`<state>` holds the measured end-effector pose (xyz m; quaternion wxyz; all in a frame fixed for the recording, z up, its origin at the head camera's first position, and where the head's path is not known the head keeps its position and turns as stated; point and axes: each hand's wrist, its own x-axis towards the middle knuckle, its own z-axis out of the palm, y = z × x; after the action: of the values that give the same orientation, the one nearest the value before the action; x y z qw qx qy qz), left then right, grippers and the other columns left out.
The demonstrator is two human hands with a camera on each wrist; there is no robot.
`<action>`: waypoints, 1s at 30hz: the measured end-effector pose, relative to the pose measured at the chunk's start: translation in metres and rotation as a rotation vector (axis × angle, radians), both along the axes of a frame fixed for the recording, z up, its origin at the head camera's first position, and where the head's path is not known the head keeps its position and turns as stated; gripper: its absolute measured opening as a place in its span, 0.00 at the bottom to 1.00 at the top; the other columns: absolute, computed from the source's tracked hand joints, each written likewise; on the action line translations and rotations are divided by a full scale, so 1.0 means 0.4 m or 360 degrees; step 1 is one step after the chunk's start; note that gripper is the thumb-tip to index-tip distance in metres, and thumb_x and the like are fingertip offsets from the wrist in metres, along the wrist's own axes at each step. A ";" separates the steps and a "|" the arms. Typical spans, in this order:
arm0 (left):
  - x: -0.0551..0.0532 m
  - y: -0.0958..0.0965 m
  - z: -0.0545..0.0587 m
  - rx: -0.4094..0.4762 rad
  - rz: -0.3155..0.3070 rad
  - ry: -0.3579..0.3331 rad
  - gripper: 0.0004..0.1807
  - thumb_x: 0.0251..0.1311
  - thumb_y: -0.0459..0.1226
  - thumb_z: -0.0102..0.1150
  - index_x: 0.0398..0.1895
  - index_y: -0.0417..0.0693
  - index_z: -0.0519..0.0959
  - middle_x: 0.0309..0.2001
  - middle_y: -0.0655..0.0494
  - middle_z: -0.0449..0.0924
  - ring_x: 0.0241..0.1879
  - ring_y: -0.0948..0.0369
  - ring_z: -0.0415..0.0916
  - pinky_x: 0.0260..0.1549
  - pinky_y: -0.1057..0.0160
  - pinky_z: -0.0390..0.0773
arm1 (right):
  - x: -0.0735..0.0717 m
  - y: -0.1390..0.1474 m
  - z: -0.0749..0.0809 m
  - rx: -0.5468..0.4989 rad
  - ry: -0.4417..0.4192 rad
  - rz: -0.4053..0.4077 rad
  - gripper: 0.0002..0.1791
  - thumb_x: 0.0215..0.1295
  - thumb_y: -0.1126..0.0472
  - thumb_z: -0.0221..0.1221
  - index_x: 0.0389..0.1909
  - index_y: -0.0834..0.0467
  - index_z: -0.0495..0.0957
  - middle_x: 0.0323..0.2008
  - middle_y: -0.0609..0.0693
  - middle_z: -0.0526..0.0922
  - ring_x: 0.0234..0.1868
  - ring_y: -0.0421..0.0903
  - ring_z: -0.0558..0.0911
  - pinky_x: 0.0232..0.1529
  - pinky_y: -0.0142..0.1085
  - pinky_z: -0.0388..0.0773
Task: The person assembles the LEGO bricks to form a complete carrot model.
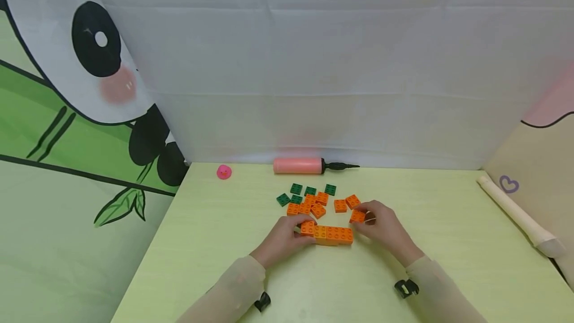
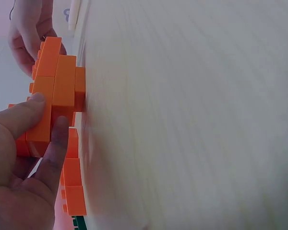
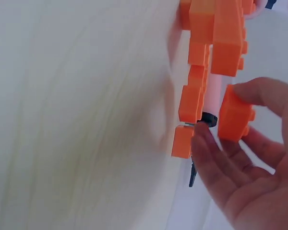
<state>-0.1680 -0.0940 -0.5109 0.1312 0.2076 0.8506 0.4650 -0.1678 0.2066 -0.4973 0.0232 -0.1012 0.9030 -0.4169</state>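
Note:
My left hand grips the left end of a stepped stack of orange toy building bricks, thumb on one side and fingers on the other. In the left wrist view the stack shows several layers, narrower toward the table. A single orange brick sits on top at its left end. My right hand pinches another orange brick just beyond the stack's right end. In the right wrist view this brick is held apart from the stack, studs facing away from the table.
Loose orange bricks and green bricks lie behind the stack. Two orange ones are close to my right hand. Farther back are a pink hand pump and a small pink duck. A pale roll lies along the right edge.

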 end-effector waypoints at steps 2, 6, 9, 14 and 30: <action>0.001 0.000 0.001 -0.0003 -0.0001 0.0002 0.19 0.62 0.44 0.75 0.56 0.60 0.84 0.53 0.68 0.82 0.46 0.65 0.79 0.43 0.67 0.82 | 0.010 -0.003 0.000 -0.0103 0.0015 0.0070 0.22 0.63 0.61 0.73 0.57 0.62 0.82 0.49 0.51 0.83 0.46 0.49 0.83 0.50 0.45 0.84; 0.002 0.000 0.005 -0.0012 0.0004 0.0001 0.20 0.62 0.44 0.75 0.58 0.57 0.84 0.53 0.67 0.82 0.46 0.65 0.78 0.43 0.66 0.82 | 0.024 -0.008 -0.003 -0.0222 0.0029 0.0192 0.20 0.65 0.60 0.73 0.55 0.60 0.82 0.49 0.49 0.82 0.48 0.50 0.84 0.51 0.45 0.84; 0.002 0.000 0.006 -0.0017 0.0002 0.0001 0.21 0.63 0.44 0.75 0.59 0.55 0.84 0.53 0.67 0.82 0.46 0.65 0.78 0.44 0.66 0.81 | 0.032 -0.012 -0.006 -0.0267 0.0013 0.0245 0.19 0.65 0.59 0.73 0.55 0.59 0.82 0.50 0.48 0.82 0.49 0.51 0.84 0.51 0.45 0.84; 0.002 -0.001 0.006 -0.0018 -0.0005 0.0019 0.21 0.63 0.44 0.75 0.59 0.55 0.84 0.53 0.68 0.82 0.46 0.65 0.78 0.43 0.66 0.81 | 0.037 -0.012 -0.014 -0.0314 0.0003 0.0305 0.20 0.65 0.58 0.73 0.54 0.59 0.83 0.50 0.49 0.82 0.50 0.51 0.85 0.51 0.42 0.84; 0.000 0.001 0.004 -0.0003 0.0003 0.0010 0.22 0.62 0.43 0.75 0.59 0.53 0.84 0.52 0.68 0.83 0.45 0.65 0.79 0.41 0.66 0.82 | 0.047 -0.018 -0.014 -0.0335 0.0005 0.0428 0.17 0.64 0.62 0.73 0.53 0.53 0.82 0.51 0.49 0.82 0.51 0.53 0.85 0.47 0.39 0.85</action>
<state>-0.1679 -0.0936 -0.5093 0.1282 0.2081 0.8517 0.4635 -0.1488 0.1996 -0.5028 0.0665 -0.2235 0.8327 -0.5022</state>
